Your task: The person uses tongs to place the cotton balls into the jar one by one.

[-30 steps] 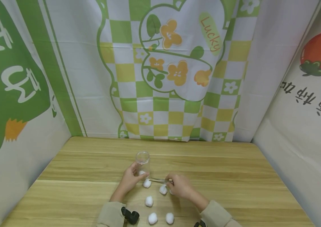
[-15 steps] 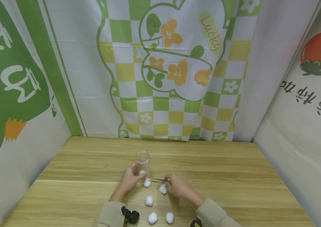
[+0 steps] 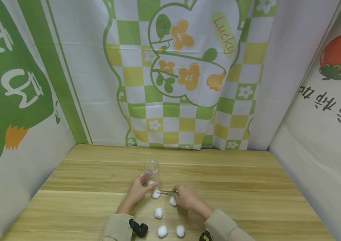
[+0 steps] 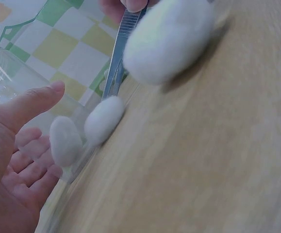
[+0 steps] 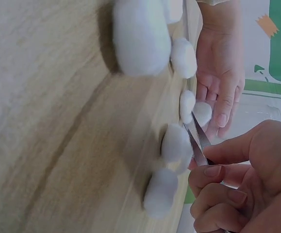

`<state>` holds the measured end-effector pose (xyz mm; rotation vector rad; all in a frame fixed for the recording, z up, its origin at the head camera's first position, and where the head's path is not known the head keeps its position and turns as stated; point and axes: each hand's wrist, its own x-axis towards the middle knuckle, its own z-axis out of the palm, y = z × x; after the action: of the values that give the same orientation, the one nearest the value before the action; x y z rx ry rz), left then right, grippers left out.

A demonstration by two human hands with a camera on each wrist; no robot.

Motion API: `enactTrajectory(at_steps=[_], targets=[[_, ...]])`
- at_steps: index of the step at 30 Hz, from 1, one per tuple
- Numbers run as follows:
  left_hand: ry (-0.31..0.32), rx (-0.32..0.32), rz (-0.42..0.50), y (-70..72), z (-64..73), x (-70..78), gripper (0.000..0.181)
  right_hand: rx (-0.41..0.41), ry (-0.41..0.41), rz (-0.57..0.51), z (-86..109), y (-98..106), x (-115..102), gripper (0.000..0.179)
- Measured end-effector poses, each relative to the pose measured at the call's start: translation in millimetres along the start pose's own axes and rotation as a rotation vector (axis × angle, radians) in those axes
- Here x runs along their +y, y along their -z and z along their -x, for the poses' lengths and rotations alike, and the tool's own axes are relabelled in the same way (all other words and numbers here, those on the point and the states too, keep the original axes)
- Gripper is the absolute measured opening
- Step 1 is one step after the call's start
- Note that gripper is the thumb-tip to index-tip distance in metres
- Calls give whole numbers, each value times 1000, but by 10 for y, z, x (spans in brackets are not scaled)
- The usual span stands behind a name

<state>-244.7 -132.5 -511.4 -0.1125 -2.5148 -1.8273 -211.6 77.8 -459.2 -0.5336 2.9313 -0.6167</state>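
Note:
In the head view my left hand (image 3: pixel 138 191) holds a clear jar (image 3: pixel 152 170) upright, with thumb and fingers on either side of its lower part. Inside, at the bottom, lies one white cotton ball (image 4: pixel 65 141). My right hand (image 3: pixel 189 197) pinches metal tweezers (image 5: pixel 197 145) between thumb and fingers. Their tips are at a cotton ball (image 3: pixel 156 194) on the table just in front of the jar. In the right wrist view the tips are slightly apart beside that ball. Another cotton ball (image 3: pixel 173 201) lies partly hidden by my right hand.
More cotton balls lie nearer me on the wooden table (image 3: pixel 98 174): one in the middle (image 3: pixel 158 213), and a front pair, a left ball (image 3: pixel 162 231) and a right ball (image 3: pixel 180 231). A checkered curtain (image 3: pixel 170 120) hangs behind the table's far edge.
My right hand has shifted a little to the left, bringing the tweezer tips onto the cotton ball by the jar. The left hand and jar stay in place.

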Motion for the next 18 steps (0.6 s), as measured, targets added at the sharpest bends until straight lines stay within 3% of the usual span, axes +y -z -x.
enactTrajectory(at_steps=[10,18], targets=[[-6,-3,4,-1,-2,0,65,-1,-6,104,-6,-4,-53,15],[1,-2,14,2,12,22,65,56,28,105,9,16,-60,12]])
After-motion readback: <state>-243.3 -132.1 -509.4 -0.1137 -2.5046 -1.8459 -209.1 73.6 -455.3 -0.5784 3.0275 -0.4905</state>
